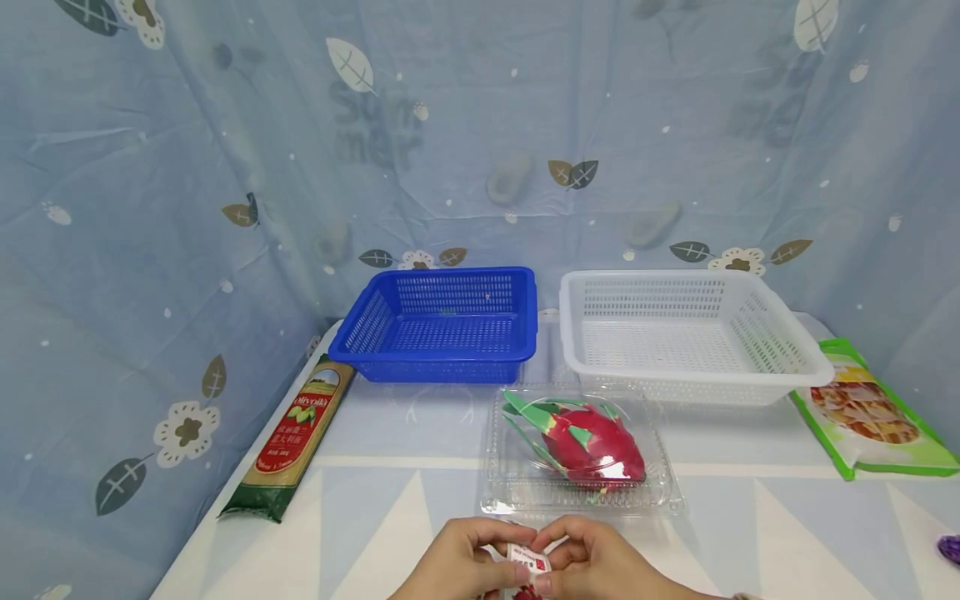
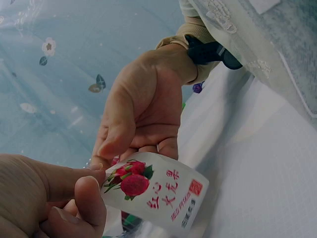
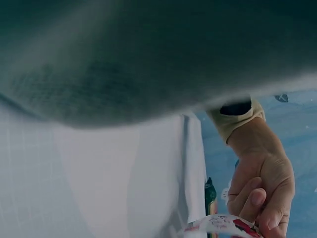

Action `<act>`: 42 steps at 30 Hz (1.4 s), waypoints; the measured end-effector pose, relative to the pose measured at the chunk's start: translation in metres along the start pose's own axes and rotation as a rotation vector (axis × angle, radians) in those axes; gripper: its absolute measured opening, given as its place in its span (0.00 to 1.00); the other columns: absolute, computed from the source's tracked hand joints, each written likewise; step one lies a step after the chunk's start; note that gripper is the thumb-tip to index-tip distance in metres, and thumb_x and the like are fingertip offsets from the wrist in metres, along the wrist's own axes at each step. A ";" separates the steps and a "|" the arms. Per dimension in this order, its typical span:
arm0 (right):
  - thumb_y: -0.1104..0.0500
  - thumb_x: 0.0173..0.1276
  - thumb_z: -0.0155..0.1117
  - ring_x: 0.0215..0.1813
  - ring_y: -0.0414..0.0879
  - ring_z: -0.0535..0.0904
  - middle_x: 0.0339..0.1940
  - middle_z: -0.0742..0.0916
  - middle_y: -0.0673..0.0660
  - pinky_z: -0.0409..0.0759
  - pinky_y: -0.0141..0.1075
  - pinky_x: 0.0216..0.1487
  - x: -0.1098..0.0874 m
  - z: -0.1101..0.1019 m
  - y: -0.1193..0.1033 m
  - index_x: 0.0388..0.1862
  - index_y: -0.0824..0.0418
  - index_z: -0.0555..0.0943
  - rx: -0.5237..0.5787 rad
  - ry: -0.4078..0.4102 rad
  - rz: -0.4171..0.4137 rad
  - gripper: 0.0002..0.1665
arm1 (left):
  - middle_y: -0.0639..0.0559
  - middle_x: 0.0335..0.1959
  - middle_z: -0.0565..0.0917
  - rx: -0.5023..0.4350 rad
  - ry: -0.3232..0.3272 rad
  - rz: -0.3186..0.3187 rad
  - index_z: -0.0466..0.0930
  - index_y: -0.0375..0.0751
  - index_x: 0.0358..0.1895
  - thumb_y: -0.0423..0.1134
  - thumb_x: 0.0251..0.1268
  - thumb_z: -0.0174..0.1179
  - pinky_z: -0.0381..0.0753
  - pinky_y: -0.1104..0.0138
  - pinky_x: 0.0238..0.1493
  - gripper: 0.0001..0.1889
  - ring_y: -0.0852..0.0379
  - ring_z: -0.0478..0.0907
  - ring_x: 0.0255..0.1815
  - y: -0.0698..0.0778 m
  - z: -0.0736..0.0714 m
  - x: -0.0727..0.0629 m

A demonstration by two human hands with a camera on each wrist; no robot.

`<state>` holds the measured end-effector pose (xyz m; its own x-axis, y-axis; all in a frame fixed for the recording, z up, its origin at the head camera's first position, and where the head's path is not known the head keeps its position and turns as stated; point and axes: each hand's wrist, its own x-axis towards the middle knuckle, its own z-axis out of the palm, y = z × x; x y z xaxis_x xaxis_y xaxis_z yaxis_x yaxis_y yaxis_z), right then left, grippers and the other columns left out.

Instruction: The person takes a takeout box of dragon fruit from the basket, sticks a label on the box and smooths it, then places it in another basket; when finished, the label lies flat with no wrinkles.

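Note:
Both hands meet in front of a clear plastic clamshell box with a red dragon fruit inside. Between them is a small white fruit label, printed with a picture of dragon fruit and red lettering. My left hand pinches one end of it between thumb and finger. The right hand has its thumb and curled fingers at the opposite edge, gripping it. In the left wrist view the label's printed face shows, slightly bent. Only its edge region appears low in the right wrist view, beside the left hand.
A blue basket and a white basket stand at the back. To the left lies a packet of pasta; at the right is a green-edged food bag. A purple object sits at the right edge. Patterned curtains surround the table.

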<state>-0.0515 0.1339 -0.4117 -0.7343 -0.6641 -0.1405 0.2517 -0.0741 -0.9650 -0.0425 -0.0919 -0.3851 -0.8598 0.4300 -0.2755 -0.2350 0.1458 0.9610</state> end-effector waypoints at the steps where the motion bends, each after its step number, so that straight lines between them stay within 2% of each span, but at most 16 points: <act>1: 0.62 0.62 0.71 0.29 0.33 0.79 0.30 0.85 0.50 0.79 0.23 0.33 0.000 0.000 -0.001 0.55 0.78 0.71 -0.017 0.035 0.008 0.29 | 0.59 0.24 0.78 0.004 0.005 0.005 0.86 0.39 0.50 0.35 0.56 0.70 0.69 0.77 0.19 0.16 0.70 0.67 0.13 0.000 0.002 0.001; 5: 0.61 0.59 0.74 0.27 0.34 0.79 0.29 0.83 0.50 0.78 0.23 0.31 0.001 0.001 -0.005 0.54 0.78 0.73 -0.066 0.120 0.001 0.31 | 0.57 0.26 0.78 0.035 0.043 0.017 0.86 0.41 0.49 0.37 0.55 0.72 0.67 0.78 0.18 0.17 0.69 0.64 0.12 -0.002 0.007 0.003; 9: 0.61 0.58 0.75 0.32 0.36 0.83 0.31 0.84 0.51 0.80 0.24 0.36 0.001 0.002 -0.006 0.55 0.76 0.75 -0.097 0.164 -0.019 0.31 | 0.56 0.26 0.79 0.048 0.078 0.038 0.85 0.42 0.47 0.40 0.54 0.74 0.66 0.78 0.16 0.17 0.69 0.62 0.11 -0.004 0.009 0.004; 13: 0.61 0.58 0.75 0.34 0.38 0.84 0.33 0.85 0.53 0.82 0.24 0.39 0.002 0.003 -0.004 0.54 0.75 0.78 -0.108 0.189 -0.028 0.29 | 0.57 0.24 0.79 0.019 0.111 0.041 0.84 0.39 0.48 0.39 0.54 0.73 0.66 0.77 0.17 0.18 0.69 0.62 0.11 -0.007 0.009 0.006; 18: 0.61 0.58 0.74 0.32 0.38 0.83 0.34 0.86 0.56 0.82 0.25 0.38 0.002 0.003 -0.003 0.51 0.74 0.80 -0.147 0.205 -0.056 0.25 | 0.58 0.22 0.80 -0.024 0.142 0.013 0.84 0.37 0.51 0.38 0.56 0.72 0.65 0.76 0.16 0.19 0.68 0.63 0.11 -0.009 0.010 0.008; 23: 0.59 0.58 0.75 0.30 0.36 0.82 0.33 0.84 0.54 0.81 0.24 0.37 0.002 0.003 -0.003 0.54 0.74 0.78 -0.157 0.216 -0.048 0.29 | 0.60 0.18 0.80 -0.051 0.179 0.014 0.86 0.39 0.49 0.37 0.56 0.71 0.63 0.77 0.14 0.16 0.67 0.62 0.09 -0.010 0.012 0.009; 26: 0.58 0.59 0.75 0.31 0.35 0.82 0.33 0.86 0.55 0.81 0.24 0.36 0.003 0.002 -0.002 0.54 0.74 0.79 -0.187 0.228 -0.056 0.28 | 0.60 0.18 0.80 -0.042 0.185 0.017 0.87 0.40 0.48 0.36 0.56 0.71 0.62 0.77 0.14 0.15 0.67 0.61 0.09 -0.010 0.012 0.009; 32: 0.58 0.62 0.71 0.34 0.32 0.82 0.39 0.90 0.62 0.82 0.25 0.36 0.006 0.000 -0.001 0.51 0.70 0.84 -0.291 0.252 -0.074 0.21 | 0.57 0.22 0.82 -0.002 0.219 0.043 0.87 0.39 0.47 0.35 0.58 0.69 0.63 0.76 0.14 0.13 0.66 0.63 0.11 -0.010 0.014 0.010; 38: 0.58 0.65 0.69 0.32 0.30 0.80 0.41 0.90 0.64 0.80 0.25 0.34 0.008 0.000 0.003 0.51 0.70 0.84 -0.293 0.216 -0.102 0.20 | 0.58 0.21 0.80 -0.031 0.176 0.051 0.80 0.30 0.53 0.33 0.59 0.68 0.63 0.77 0.16 0.19 0.67 0.62 0.11 -0.011 0.013 0.011; 42: 0.59 0.65 0.69 0.34 0.30 0.81 0.42 0.89 0.66 0.81 0.24 0.36 0.007 0.000 0.004 0.50 0.72 0.84 -0.259 0.196 -0.124 0.20 | 0.59 0.20 0.78 -0.020 0.158 0.050 0.80 0.30 0.52 0.34 0.59 0.68 0.64 0.77 0.16 0.19 0.67 0.61 0.11 -0.013 0.012 0.012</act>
<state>-0.0559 0.1285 -0.4166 -0.8628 -0.5044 -0.0341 0.0030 0.0623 -0.9981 -0.0447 -0.0783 -0.4008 -0.9308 0.2907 -0.2214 -0.1975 0.1096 0.9742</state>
